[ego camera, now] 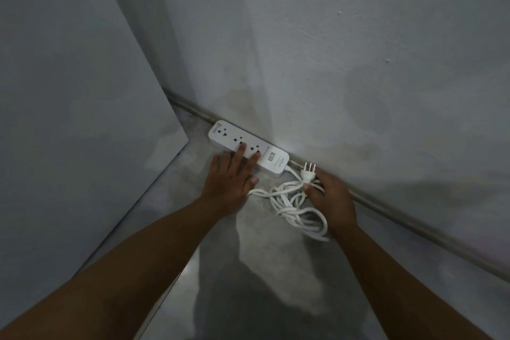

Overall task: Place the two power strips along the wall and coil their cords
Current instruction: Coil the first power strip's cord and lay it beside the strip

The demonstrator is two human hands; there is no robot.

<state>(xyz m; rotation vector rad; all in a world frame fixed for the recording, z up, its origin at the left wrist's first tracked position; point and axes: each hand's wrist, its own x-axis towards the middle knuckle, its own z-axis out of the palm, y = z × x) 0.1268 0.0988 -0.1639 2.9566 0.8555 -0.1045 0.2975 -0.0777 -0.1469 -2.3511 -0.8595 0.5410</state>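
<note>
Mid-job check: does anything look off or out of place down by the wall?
The power strip lies flat along the wall under the left hand. The cord looks off: it is a loose tangle on the floor, not a coil. The right hand holds it near the plug.

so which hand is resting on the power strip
The left hand: its fingers lie flat on the power strip; the right hand is at the tangled cord.

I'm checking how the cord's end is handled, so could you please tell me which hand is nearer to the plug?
Right. The right hand holds the cord just below the plug; the left hand lies flat on the power strip, farther off.
</note>
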